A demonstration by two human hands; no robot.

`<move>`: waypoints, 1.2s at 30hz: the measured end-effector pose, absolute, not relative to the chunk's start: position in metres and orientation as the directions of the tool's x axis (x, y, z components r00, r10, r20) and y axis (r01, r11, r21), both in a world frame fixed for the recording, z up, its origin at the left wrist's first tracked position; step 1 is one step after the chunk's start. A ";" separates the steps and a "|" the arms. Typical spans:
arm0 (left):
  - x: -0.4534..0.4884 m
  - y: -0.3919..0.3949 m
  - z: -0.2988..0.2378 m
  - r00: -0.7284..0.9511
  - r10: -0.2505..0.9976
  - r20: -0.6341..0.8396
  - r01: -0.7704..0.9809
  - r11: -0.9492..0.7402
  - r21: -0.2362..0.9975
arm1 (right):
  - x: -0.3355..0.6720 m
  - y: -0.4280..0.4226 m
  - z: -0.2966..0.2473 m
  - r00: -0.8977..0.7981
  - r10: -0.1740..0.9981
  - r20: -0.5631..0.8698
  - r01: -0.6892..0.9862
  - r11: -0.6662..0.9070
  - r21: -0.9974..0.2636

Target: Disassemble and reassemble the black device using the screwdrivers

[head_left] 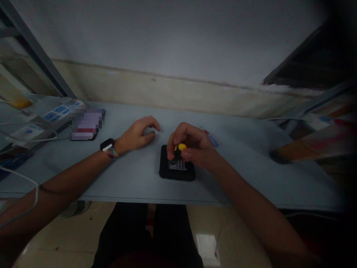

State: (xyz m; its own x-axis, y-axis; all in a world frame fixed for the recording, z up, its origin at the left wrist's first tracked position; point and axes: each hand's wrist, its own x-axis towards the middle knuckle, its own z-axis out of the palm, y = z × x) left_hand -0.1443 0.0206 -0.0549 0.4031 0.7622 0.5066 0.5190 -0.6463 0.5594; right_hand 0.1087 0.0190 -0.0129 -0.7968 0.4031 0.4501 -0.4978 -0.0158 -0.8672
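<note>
A small black square device (176,172) with a white barcode label lies on the pale table (134,175) near its front edge. My right hand (192,147) is closed round a tool with a yellow and black handle (180,150), held upright over the device's far half. My left hand (138,134) rests on the table to the left of the device, fingers curled loosely with the tips down; whether anything small is under them I cannot make out. A dark watch with a striped band (109,148) is on my left wrist.
A thin blue and clear tool (211,138) lies just behind my right hand. A blurred-out object (86,123) sits at the left, beside a box with blue labels (52,115) and white cables (25,178). Coloured clutter (315,145) fills the right side. A wall runs behind the table.
</note>
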 end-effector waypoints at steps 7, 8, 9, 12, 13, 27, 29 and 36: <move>-0.108 -0.008 -0.066 0.603 0.650 0.463 0.356 -0.738 0.573 | 0.107 0.020 -0.009 -0.737 0.364 0.570 -0.549 0.170 -0.818; -0.107 -0.009 -0.069 0.606 0.657 0.448 0.355 -0.728 0.587 | 0.108 0.021 -0.010 -0.733 0.359 0.577 -0.553 0.178 -0.814; -0.106 -0.009 -0.072 0.609 0.664 0.434 0.355 -0.718 0.599 | 0.109 0.022 -0.011 -0.730 0.354 0.584 -0.558 0.184 -0.809; -0.106 -0.008 -0.077 0.614 0.668 0.420 0.359 -0.711 0.605 | 0.113 0.025 -0.015 -0.745 0.367 0.557 -0.526 0.190 -0.829; -0.106 -0.007 -0.077 0.617 0.663 0.424 0.359 -0.716 0.599 | 0.114 0.026 -0.016 -0.753 0.371 0.543 -0.512 0.189 -0.838; -0.102 -0.007 -0.076 0.612 0.664 0.430 0.313 -0.702 0.640 | 0.108 0.015 -0.012 -0.774 0.393 0.497 -0.500 0.104 -0.860; -0.101 -0.007 -0.075 0.601 0.670 0.434 0.318 -0.700 0.640 | 0.106 0.015 -0.012 -0.759 0.384 0.526 -0.525 0.117 -0.843; -0.101 -0.007 -0.076 0.606 0.680 0.413 0.327 -0.686 0.650 | 0.103 0.019 -0.015 -0.725 0.382 0.574 -0.564 0.149 -0.812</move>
State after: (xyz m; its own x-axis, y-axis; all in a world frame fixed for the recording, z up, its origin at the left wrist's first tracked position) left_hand -0.1011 -0.0073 -0.0756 0.6058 0.6801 0.4130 0.3271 -0.6861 0.6498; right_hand 0.1034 0.0192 -0.0154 -0.7246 0.3821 0.5735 -0.5640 0.1494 -0.8121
